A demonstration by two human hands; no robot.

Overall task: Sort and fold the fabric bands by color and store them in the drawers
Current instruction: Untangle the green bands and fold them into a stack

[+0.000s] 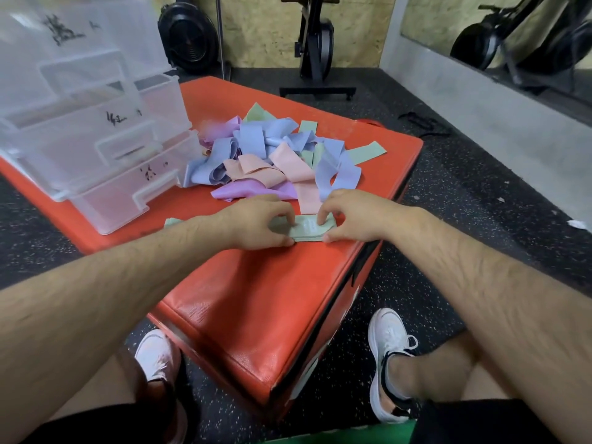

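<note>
A folded green fabric band (306, 230) lies on the red padded box (256, 299) in front of me. My left hand (256, 224) pinches its left end, and my right hand (352, 216) pinches its right end with curled fingers. Behind them sits a loose pile of bands (272, 158) in blue, pink, purple and green. Another green band end (171, 222) shows under my left forearm. A clear plastic drawer unit (83, 123) stands at the left of the box, with its drawers pulled out.
The box's near corner and right edge drop to a black speckled floor (448, 219). My two feet in white shoes (389, 360) flank the box corner. Exercise machines (315, 46) stand along the back wall.
</note>
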